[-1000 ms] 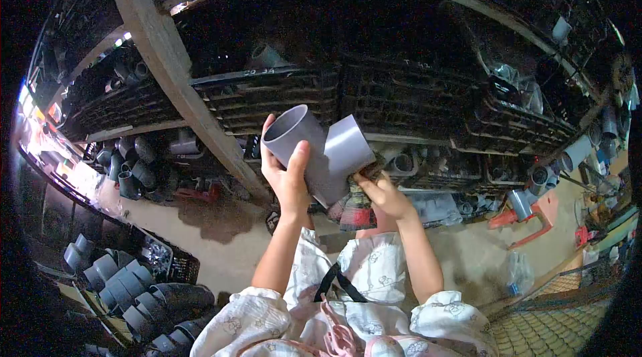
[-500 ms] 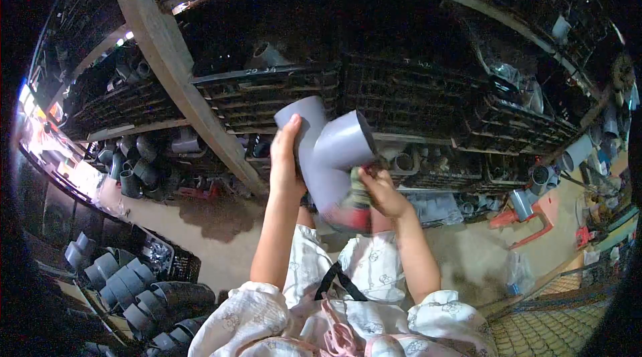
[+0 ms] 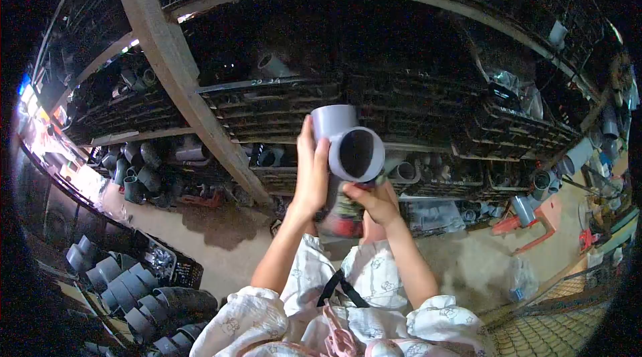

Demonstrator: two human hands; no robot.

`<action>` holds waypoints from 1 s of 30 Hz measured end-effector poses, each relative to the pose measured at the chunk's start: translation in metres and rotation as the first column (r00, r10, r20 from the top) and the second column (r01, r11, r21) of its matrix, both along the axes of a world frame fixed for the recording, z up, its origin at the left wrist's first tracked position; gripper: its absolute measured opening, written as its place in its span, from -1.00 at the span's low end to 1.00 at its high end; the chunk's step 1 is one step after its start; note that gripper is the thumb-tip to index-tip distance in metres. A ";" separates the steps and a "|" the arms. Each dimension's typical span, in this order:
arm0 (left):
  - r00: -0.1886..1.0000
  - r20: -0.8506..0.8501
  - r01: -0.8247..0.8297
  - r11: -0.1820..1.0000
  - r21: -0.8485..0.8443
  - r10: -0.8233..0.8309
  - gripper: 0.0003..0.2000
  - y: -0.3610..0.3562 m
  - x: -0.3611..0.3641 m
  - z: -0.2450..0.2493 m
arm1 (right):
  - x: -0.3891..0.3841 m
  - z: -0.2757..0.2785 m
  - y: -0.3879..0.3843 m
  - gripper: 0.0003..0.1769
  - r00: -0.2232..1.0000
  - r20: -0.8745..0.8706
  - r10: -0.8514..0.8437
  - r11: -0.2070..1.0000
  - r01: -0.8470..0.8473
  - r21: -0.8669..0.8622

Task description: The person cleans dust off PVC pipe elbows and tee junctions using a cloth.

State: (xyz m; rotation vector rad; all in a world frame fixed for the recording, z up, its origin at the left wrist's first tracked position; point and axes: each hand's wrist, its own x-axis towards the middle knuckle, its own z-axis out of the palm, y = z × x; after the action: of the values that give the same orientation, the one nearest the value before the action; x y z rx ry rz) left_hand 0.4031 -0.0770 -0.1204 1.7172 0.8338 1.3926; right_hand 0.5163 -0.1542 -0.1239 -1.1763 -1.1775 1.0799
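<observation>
A grey plastic pipe branch fitting is held up in front of me, one round mouth facing the camera. My left hand is closed around its left side, thumb and fingers along the body. On the lower right, my right hand is closed on a blurred green-and-red item, perhaps a cloth, pressed against the fitting. Blur and my fingers hide the fitting's lower end.
Dark shelves carry black crates of fittings ahead. A slanting post stands left of centre. Stacked grey fittings are at lower left. A red frame-like object and a plastic bag lie on the floor at right.
The fitting has turned so that one mouth faces the camera. My left hand has shifted right and its grip has moved around the body. My right hand stays beside the fitting's lower part.
</observation>
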 end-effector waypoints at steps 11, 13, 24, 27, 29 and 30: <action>0.829 0.537 0.426 0.799 -0.424 -0.157 -0.31 -0.014 -0.020 -0.018 | -0.006 -0.020 -0.001 -0.79 0.874 -0.418 -0.248 0.940 0.321 0.114; 0.767 0.638 0.480 0.717 -0.506 -0.063 -0.40 -0.022 -0.021 -0.012 | 0.003 -0.029 0.014 -0.81 0.931 -0.063 -0.359 0.848 0.354 0.395; 0.665 0.720 0.258 0.844 -0.471 0.199 -0.62 -0.014 -0.013 -0.020 | -0.020 -0.054 0.003 -0.59 0.891 0.283 -0.355 0.885 0.224 0.407; 0.651 0.733 0.362 0.769 -0.526 0.195 -0.58 -0.024 -0.012 -0.013 | 0.002 -0.041 0.003 -0.52 0.957 -0.266 -0.113 0.974 0.160 0.160; 0.661 0.729 0.360 0.776 -0.518 0.180 -0.54 -0.027 -0.003 -0.026 | 0.013 -0.036 0.010 -0.47 0.828 -0.560 -0.029 0.995 0.076 0.061; 0.571 0.741 0.368 0.697 -0.615 0.352 -0.51 -0.024 0.004 -0.029 | 0.013 -0.037 0.012 -0.45 0.760 -0.649 -0.013 0.998 0.051 0.040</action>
State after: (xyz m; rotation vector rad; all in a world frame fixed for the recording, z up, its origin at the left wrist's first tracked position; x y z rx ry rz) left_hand 0.4066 -0.1008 -0.1495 0.3034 0.6487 1.3646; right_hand 0.5297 -0.1420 -0.1609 -0.6695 -0.6246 1.2796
